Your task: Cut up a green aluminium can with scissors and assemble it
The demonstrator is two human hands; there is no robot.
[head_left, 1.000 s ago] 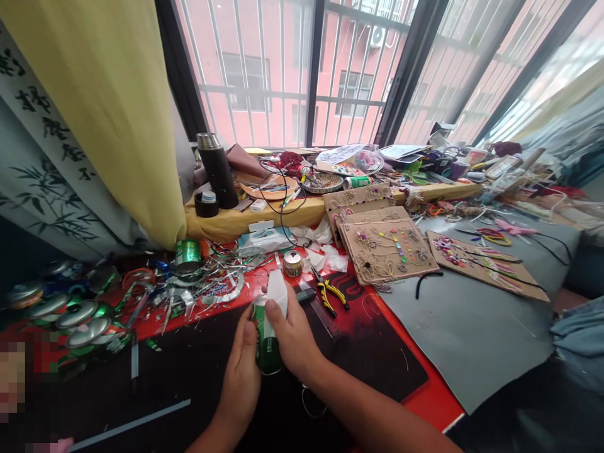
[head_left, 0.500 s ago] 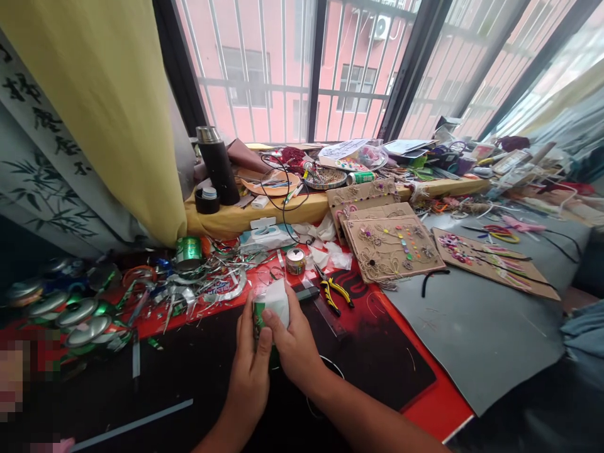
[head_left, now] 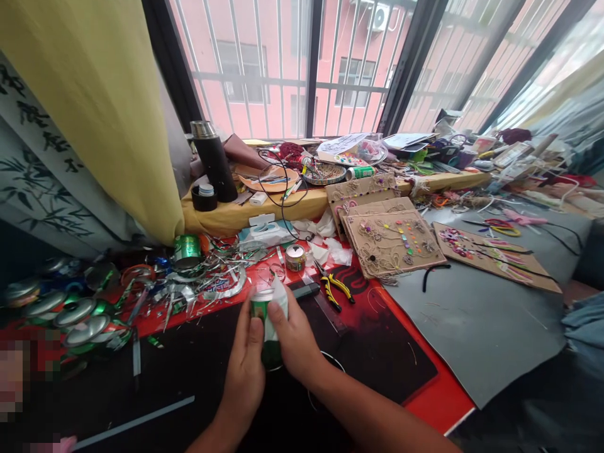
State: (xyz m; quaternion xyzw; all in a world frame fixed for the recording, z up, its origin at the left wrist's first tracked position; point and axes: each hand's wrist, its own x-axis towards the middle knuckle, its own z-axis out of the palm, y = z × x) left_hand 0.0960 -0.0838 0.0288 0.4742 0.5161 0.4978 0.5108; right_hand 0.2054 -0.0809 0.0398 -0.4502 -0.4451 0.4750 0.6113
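Observation:
A green drink can (head_left: 272, 353) stands nearly upright between my two hands, above the black mat. My left hand (head_left: 248, 352) is wrapped round its left side. A white tissue (head_left: 279, 301) lies against the can's right side, pressed there by my right hand (head_left: 295, 336), thumb on top. The fingers behind the can are hidden. Just beyond my hands are a small round tin (head_left: 296, 258), yellow-and-black pliers (head_left: 336, 288) and a dark-handled tool (head_left: 306, 292).
Cut metal strips (head_left: 207, 270) and can ends (head_left: 82, 313) crowd the left. A tissue pack (head_left: 265, 234) lies by the ledge. Decorated cardboard panels (head_left: 394, 236) lean at the right beside a grey sheet (head_left: 467, 333). A thermos (head_left: 214, 163) stands on the cluttered ledge.
The tissue covered the can's top half a second ago; now it is on the right side and the silver rim shows. Both hands have kept hold throughout.

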